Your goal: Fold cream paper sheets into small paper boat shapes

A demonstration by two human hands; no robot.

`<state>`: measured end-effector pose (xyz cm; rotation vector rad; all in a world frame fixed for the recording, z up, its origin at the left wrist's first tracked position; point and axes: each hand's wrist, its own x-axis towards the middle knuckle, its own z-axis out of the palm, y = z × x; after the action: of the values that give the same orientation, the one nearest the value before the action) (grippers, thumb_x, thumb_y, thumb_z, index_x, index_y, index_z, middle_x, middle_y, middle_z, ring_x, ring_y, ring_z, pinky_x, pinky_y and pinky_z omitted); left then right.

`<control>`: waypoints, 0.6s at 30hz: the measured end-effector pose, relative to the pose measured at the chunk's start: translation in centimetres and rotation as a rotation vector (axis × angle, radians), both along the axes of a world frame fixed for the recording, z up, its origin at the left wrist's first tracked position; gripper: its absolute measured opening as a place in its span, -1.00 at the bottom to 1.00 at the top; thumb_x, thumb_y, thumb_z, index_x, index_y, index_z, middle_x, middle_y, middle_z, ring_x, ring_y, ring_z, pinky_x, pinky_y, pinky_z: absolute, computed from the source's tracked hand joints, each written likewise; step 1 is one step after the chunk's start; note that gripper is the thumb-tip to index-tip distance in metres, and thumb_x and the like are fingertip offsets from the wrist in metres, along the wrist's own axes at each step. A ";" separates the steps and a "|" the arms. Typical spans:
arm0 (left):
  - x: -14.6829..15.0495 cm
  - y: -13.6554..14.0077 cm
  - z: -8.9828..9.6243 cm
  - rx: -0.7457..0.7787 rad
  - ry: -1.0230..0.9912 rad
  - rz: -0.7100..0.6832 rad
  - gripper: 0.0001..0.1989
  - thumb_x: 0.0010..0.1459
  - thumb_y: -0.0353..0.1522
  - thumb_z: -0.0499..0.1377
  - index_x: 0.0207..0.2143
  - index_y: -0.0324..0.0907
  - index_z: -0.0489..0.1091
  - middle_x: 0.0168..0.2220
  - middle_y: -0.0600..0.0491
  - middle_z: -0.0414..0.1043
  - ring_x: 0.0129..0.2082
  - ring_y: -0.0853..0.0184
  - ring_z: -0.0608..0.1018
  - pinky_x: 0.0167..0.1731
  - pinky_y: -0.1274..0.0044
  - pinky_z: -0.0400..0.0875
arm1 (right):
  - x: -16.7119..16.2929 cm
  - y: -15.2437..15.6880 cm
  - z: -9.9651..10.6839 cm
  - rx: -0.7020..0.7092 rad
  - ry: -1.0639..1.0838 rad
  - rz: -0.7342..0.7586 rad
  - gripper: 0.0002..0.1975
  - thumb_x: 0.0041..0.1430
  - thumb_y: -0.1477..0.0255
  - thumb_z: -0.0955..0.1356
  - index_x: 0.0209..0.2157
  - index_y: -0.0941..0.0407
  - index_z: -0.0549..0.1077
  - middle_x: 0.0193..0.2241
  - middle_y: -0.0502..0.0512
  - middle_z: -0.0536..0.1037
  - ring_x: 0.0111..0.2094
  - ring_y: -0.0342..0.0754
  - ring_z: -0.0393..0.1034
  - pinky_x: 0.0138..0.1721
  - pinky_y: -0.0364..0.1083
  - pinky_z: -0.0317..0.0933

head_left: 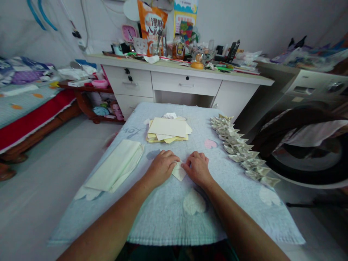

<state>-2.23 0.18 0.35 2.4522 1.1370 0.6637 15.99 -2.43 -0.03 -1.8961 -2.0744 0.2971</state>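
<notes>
Between my two hands, near the middle of the table, lies a small folded piece of cream paper [179, 173], its pointed corner facing me. The fingers of my left hand [162, 166] are closed on its left edge. On its right edge, the fingers of my right hand [198, 167] pinch the same paper. Beyond the hands sits a stack of cream paper sheets [168, 127]. To the left is a larger folded bundle of pale paper [115, 165]. Along the right side stands a row of several pointed folded paper pieces [240, 150], set close together.
A pale blue cloth with heart prints [157, 217] covers the table. A white desk [187, 85] crowded with jars, bags and papers stands behind it. On the right is a washing machine [304, 145] with laundry in its opening; a bed [29, 105] is at the left.
</notes>
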 end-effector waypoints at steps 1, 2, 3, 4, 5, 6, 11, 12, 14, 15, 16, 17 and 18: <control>0.3 0.0 -0.3 -0.002 0.003 -0.032 -0.76 0.19 -0.47 0.03 -0.18 -0.12 0.46 -0.24 0.02 0.42 -0.18 0.27 0.38 -0.11 0.42 0.25 | 0.0 0.0 0.0 0.002 -0.006 0.001 -0.74 0.16 0.23 0.35 -0.47 0.12 0.48 -0.28 0.13 0.39 -0.16 0.05 0.16 -0.16 -0.01 -0.03; 0.4 0.0 -0.5 -0.009 0.010 -0.044 -0.74 0.20 -0.47 0.03 -0.17 -0.11 0.47 -0.26 0.03 0.42 -0.20 0.27 0.38 -0.13 0.43 0.26 | 0.0 0.0 0.0 0.004 -0.011 0.000 -0.71 0.18 0.21 0.34 -0.47 0.12 0.48 -0.28 0.14 0.39 -0.16 0.05 0.16 -0.16 -0.01 -0.03; 0.5 0.0 -0.8 -0.016 0.015 -0.047 -0.74 0.20 -0.46 0.04 -0.17 -0.10 0.48 -0.27 0.03 0.41 -0.20 0.27 0.39 -0.14 0.43 0.27 | 0.0 0.0 0.0 0.006 -0.013 0.000 -0.69 0.19 0.19 0.32 -0.47 0.12 0.48 -0.27 0.14 0.39 -0.15 0.05 0.16 -0.16 -0.01 -0.04; 0.6 0.0 -1.0 -0.021 0.027 -0.048 -0.75 0.19 -0.45 0.07 -0.16 -0.09 0.48 -0.26 0.03 0.41 -0.20 0.27 0.39 -0.13 0.43 0.27 | 0.0 0.0 0.0 0.005 -0.016 0.000 -0.68 0.20 0.18 0.31 -0.47 0.12 0.48 -0.27 0.15 0.40 -0.15 0.06 0.16 -0.16 0.00 -0.04; 0.6 0.1 -1.1 -0.025 0.035 -0.045 -0.75 0.18 -0.44 0.08 -0.15 -0.08 0.49 -0.26 0.03 0.41 -0.19 0.27 0.39 -0.13 0.42 0.27 | 0.0 0.0 0.0 0.000 -0.018 0.000 -0.68 0.20 0.18 0.31 -0.47 0.12 0.48 -0.26 0.15 0.40 -0.15 0.06 0.15 -0.16 0.00 -0.04; 0.5 0.2 -1.3 -0.030 0.041 -0.040 -0.76 0.17 -0.43 0.10 -0.14 -0.08 0.49 -0.25 0.02 0.40 -0.19 0.26 0.39 -0.12 0.42 0.27 | 0.1 0.0 0.1 -0.007 -0.018 0.000 -0.70 0.19 0.19 0.32 -0.47 0.12 0.48 -0.26 0.14 0.40 -0.15 0.06 0.15 -0.16 0.00 -0.04; 0.3 0.3 -1.3 -0.060 0.053 -0.022 -0.76 0.15 -0.41 0.13 -0.13 -0.08 0.48 -0.22 0.02 0.41 -0.15 0.25 0.40 -0.07 0.41 0.26 | 0.8 0.0 0.5 -0.058 0.017 0.045 -0.82 0.18 0.30 0.34 -0.42 0.09 0.49 -0.24 0.10 0.39 -0.14 0.03 0.15 -0.16 -0.01 -0.05; 0.3 0.3 -1.3 -0.067 0.053 -0.022 -0.75 0.15 -0.41 0.13 -0.12 -0.08 0.48 -0.22 0.02 0.41 -0.14 0.25 0.40 -0.07 0.41 0.26 | 0.9 -0.1 0.5 -0.062 0.021 0.050 -0.83 0.18 0.31 0.34 -0.40 0.09 0.49 -0.23 0.09 0.39 -0.14 0.02 0.15 -0.15 -0.01 -0.05; 0.3 0.3 -1.2 -0.080 0.056 -0.020 -0.75 0.15 -0.41 0.13 -0.12 -0.09 0.48 -0.21 0.02 0.41 -0.13 0.25 0.40 -0.05 0.41 0.26 | 1.1 -0.1 0.6 -0.065 0.022 0.043 -0.84 0.18 0.32 0.34 -0.40 0.09 0.49 -0.23 0.09 0.38 -0.13 0.02 0.15 -0.15 -0.01 -0.05; 0.4 0.2 -1.1 -0.083 0.058 -0.018 -0.74 0.15 -0.42 0.12 -0.11 -0.09 0.48 -0.20 0.02 0.41 -0.13 0.24 0.40 -0.05 0.40 0.26 | 1.2 -0.2 0.6 -0.062 0.022 0.037 -0.84 0.17 0.32 0.35 -0.41 0.09 0.49 -0.23 0.09 0.38 -0.14 0.02 0.15 -0.15 -0.01 -0.05; 0.4 0.2 -1.1 -0.086 0.062 -0.017 -0.74 0.15 -0.42 0.12 -0.11 -0.09 0.47 -0.20 0.02 0.41 -0.13 0.24 0.40 -0.04 0.40 0.26 | 1.2 -0.2 0.6 -0.057 0.021 0.032 -0.85 0.16 0.32 0.35 -0.41 0.09 0.49 -0.24 0.08 0.38 -0.14 0.02 0.15 -0.15 -0.01 -0.05; 0.4 0.2 -1.1 -0.089 0.065 -0.016 -0.74 0.15 -0.42 0.12 -0.11 -0.09 0.47 -0.19 0.02 0.41 -0.12 0.24 0.40 -0.04 0.40 0.26 | 1.2 -0.2 0.5 -0.053 0.020 0.029 -0.85 0.16 0.32 0.36 -0.42 0.09 0.49 -0.24 0.08 0.38 -0.14 0.03 0.15 -0.15 -0.01 -0.04; 0.4 0.2 -1.1 -0.091 0.068 -0.013 -0.74 0.14 -0.42 0.12 -0.11 -0.09 0.47 -0.19 0.02 0.41 -0.12 0.24 0.40 -0.04 0.40 0.25 | 1.2 -0.2 0.5 -0.049 0.020 0.028 -0.85 0.16 0.32 0.36 -0.42 0.09 0.48 -0.24 0.08 0.38 -0.14 0.03 0.15 -0.15 -0.01 -0.04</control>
<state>-1.85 0.38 -0.71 2.4192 1.1493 0.5170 17.17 -2.64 0.52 -1.8853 -2.1005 0.3752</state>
